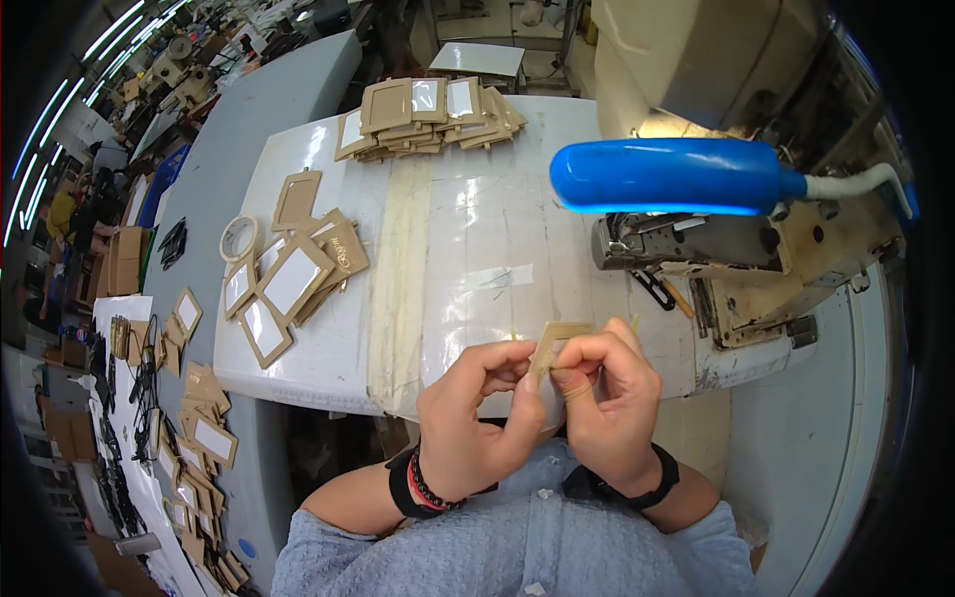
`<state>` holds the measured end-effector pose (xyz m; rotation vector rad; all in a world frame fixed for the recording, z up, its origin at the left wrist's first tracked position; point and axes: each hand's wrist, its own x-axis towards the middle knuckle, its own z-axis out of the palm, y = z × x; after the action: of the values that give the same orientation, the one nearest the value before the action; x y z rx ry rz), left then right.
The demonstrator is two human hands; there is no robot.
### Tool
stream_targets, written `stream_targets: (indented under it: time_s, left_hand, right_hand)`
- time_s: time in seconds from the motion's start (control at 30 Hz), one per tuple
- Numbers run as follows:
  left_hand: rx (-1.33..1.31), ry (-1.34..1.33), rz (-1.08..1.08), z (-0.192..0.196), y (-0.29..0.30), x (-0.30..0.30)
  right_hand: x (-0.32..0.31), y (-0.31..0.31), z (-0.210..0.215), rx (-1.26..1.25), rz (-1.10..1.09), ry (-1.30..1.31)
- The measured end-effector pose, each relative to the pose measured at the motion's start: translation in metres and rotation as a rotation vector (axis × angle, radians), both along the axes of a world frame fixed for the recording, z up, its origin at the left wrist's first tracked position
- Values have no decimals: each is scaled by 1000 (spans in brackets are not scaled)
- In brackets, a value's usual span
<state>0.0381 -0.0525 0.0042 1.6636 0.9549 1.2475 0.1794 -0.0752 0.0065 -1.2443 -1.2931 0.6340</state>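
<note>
A small tan card holder (pixel 560 331) is held up between my two hands, just over the table's near edge. My left hand (pixel 484 413) pinches its left side between thumb and fingers. On its right side, my right hand (pixel 609 398) closes thumb and forefinger on the piece, covering much of it. Fingers hide what lies at the pinch point. Similar tan holders with white windows (pixel 293 279) lie in a loose heap to the left, beside a roll of tape (pixel 240 239). Another stack of tan holders (pixel 428 111) sits at the table's far side.
A sewing machine (pixel 766 269) stands at the right, with a blue lamp (pixel 667 176) reaching over the table. Black scissors (pixel 653 289) lie by the machine's base. More tan pieces (pixel 204 438) are spread on a lower surface at the left. Clear tape strips cross the white tabletop (pixel 477 229).
</note>
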Motion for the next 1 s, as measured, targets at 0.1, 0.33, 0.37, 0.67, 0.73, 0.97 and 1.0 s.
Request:
stream_targets:
  time_s: [0.1, 0.33, 0.37, 0.67, 0.73, 0.97, 1.0]
  left_hand:
    - [-136, -49, -80, 1, 4, -4]
    - [-313, -101, -61, 3, 7, -8]
    - [-324, -119, -46, 2, 7, -7]
    - [-398, -139, -65, 5, 6, -6]
    - [-392, -140, -71, 5, 6, -6]
    - [-396, -133, -80, 6, 6, -5]
    - [-417, -140, -91, 7, 6, -6]
  right_hand:
    - [0, -1, 4, 25, -14, -84]
    - [-1, 0, 3, -21, 37, -27]
    - [0, 1, 3, -27, 47, -17]
    - [6, 3, -2, -106, 121, 107]
    - [7, 3, -2, -108, 133, 111]
    - [11, 5, -4, -134, 179, 146]
    - [12, 6, -4, -143, 190, 152]
